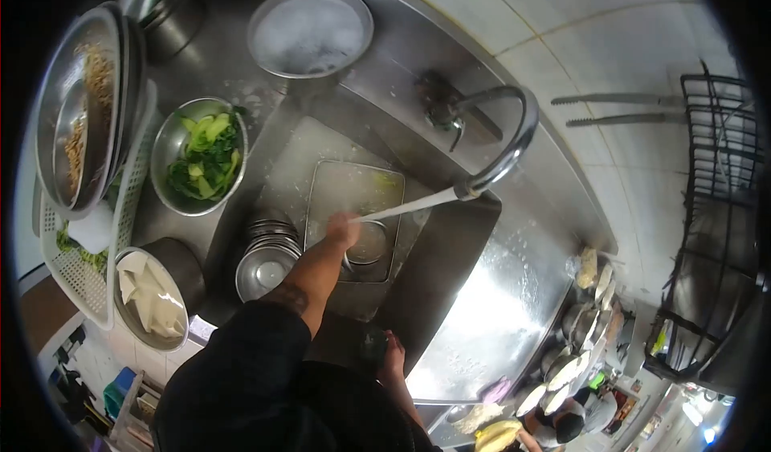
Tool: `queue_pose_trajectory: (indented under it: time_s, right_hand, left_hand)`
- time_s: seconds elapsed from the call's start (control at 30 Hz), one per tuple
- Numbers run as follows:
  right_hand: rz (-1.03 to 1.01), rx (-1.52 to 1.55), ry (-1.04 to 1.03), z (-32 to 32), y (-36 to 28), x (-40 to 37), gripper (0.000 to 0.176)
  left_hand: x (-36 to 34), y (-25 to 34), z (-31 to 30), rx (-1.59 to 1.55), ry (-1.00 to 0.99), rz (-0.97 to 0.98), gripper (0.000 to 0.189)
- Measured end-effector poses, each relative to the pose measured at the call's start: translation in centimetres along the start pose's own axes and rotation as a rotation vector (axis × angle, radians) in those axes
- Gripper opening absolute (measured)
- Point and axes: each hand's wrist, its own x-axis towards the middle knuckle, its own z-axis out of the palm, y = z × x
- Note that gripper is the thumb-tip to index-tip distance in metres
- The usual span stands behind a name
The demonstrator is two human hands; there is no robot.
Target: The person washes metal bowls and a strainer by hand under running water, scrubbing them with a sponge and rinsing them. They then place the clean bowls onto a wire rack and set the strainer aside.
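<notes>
Inside the steel sink (426,251), my left hand (344,231) is closed at the rim of a round metal bowl (367,245). The tap's stream (409,205) falls onto this hand and the bowl; its fingertips are hard to see. A rectangular wire-rimmed tray (399,211) surrounds the bowl in cloudy water. My right hand (392,359) is lower, by the sink's near side, with curled fingers against a small dark thing (373,346) too dim to name. Stacked metal bowls (267,269) stand left of my left forearm.
A curved tap (522,134) arches over the sink. Leafy greens fill a bowl (165,167) on the left, near a white plastic basket (136,179) and a pot (186,271). A foamy basin (365,30) stands behind. Another person (594,410) is at lower right.
</notes>
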Motion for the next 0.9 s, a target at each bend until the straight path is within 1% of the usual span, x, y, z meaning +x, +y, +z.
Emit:
queue_pose_trajectory:
  time_s: [0.03, 0.07, 0.1, 0.13, 0.17, 0.2, 0.27, 0.3, 0.37, 0.4, 0.47, 0.5, 0.53, 0.57, 0.6, 0.63, 0.67, 0.7, 0.73, 0.77, 0.8, 0.83, 0.87, 0.9]
  right_hand:
    - [-0.05, -0.146, 0.028, 0.5, -0.2, -0.2, 0.035]
    - [-0.068, -0.156, 0.019, 0.9, -0.4, -0.4, 0.035]
    - [-0.152, -0.272, 0.019, 1.3, -0.8, -1.0, 0.037]
    - [-0.232, -0.383, 0.023, 1.5, -0.8, -1.6, 0.038]
    - [-0.246, -0.331, 0.037, 1.5, -0.4, -1.6, 0.038]
    - [-0.256, -0.322, 0.029, 1.3, -0.5, -1.8, 0.038]
    - [-0.14, -0.055, -0.1, 1.2, -0.3, -1.9, 0.036]
    - [-0.208, -0.063, -0.114, -0.6, 2.1, 2.1, 0.032]
    - [-0.187, -0.041, -0.012, 4.5, -4.0, -3.7, 0.025]
    - [-0.178, -0.029, 0.039, 7.6, -7.5, -7.2, 0.022]
    - [-0.696, -0.139, -0.042, 8.7, -9.1, -2.3, 0.024]
    - [-0.805, -0.106, -0.033, 10.9, -11.1, -3.1, 0.025]
    - [-0.915, -0.069, -0.016, 13.6, -13.6, -4.3, 0.027]
    - [-0.962, 0.017, -0.049, 16.3, -15.2, -4.4, 0.021]
    - [-1.009, 0.101, -0.08, 18.3, -16.1, -4.3, 0.016]
    - [-1.014, 0.13, -0.073, 18.7, -16.2, -3.6, 0.016]
    - [-1.24, -0.168, -0.263, 19.1, -16.2, -3.0, 0.014]
    - [-1.444, -0.484, -0.452, 19.6, -16.3, -2.7, 0.014]
    - [-1.45, -0.464, -0.442, 19.5, -17.6, -3.4, 0.014]
    - [-1.696, -0.813, -0.251, 18.5, -19.7, -3.9, 0.016]
    - [-1.905, -1.179, -0.028, 18.3, -21.5, -4.6, 0.019]
    - [-1.813, -1.043, -0.005, 19.5, -22.0, -5.1, 0.026]
    - [-1.815, -1.04, -0.009, 21.2, -21.0, -5.7, 0.026]
    - [-1.599, -0.741, -0.196, 22.8, -19.4, -6.1, 0.027]
  left_hand:
    - [1.2, 0.2, -1.1, 0.096, 0.03, 0.159, 0.035]
    - [1.9, 0.6, -2.0, 0.195, 0.061, 0.318, 0.036]
    - [1.3, 1.2, -3.5, 0.189, 0.079, 0.318, 0.036]
    - [-0.1, 1.6, -5.6, 0.266, 0.212, 0.325, 0.034]
    - [-1.4, 1.8, -6.8, 0.348, 0.339, 0.332, 0.034]
    - [-1.4, 1.6, -6.7, 0.358, 0.35, 0.333, 0.034]
    - [-0.9, 0.3, -6.6, 0.343, 0.401, 0.565, 0.037]
    - [-2.2, 0.3, -8.3, 0.363, 0.413, 0.571, 0.037]
    - [-6.1, 1.7, -13.2, 0.356, 0.589, 0.717, 0.031]
    - [-8.1, 2.6, -15.0, 0.382, 0.596, 0.731, 0.031]
    - [-12.0, 4.8, -17.4, -0.165, 0.698, 0.455, 0.019]
    - [-12.7, 5.7, -17.4, -0.355, 0.738, 0.356, 0.006]
    - [-13.5, 6.4, -17.0, -0.325, 0.741, 0.379, 0.006]
    - [-14.2, 7.0, -16.6, -0.563, 0.773, 0.461, 0.007]
    - [-14.9, 7.8, -16.7, -0.806, 0.787, 0.541, 0.011]
    - [-15.9, 8.8, -17.3, -0.992, 0.748, 0.553, 0.019]
    - [-16.6, 8.5, -18.6, -0.973, 0.742, 0.573, 0.019]
    - [-17.4, 7.9, -20.4, -1.207, 0.641, 0.513, 0.019]
    - [-17.6, 7.1, -21.7, -1.437, 0.528, 0.438, 0.02]
    - [-18.0, 6.4, -22.6, -1.6, 0.489, 0.403, 0.02]
    - [-18.3, 7.0, -22.3, -1.592, 0.489, 0.411, 0.02]
    - [-18.2, 7.7, -21.4, -1.543, 0.533, 0.404, 0.029]
    - [-18.0, 7.9, -20.7, -1.497, 0.575, 0.389, 0.04]
    - [-17.0, 7.7, -21.1, -1.474, 0.574, 0.342, 0.033]
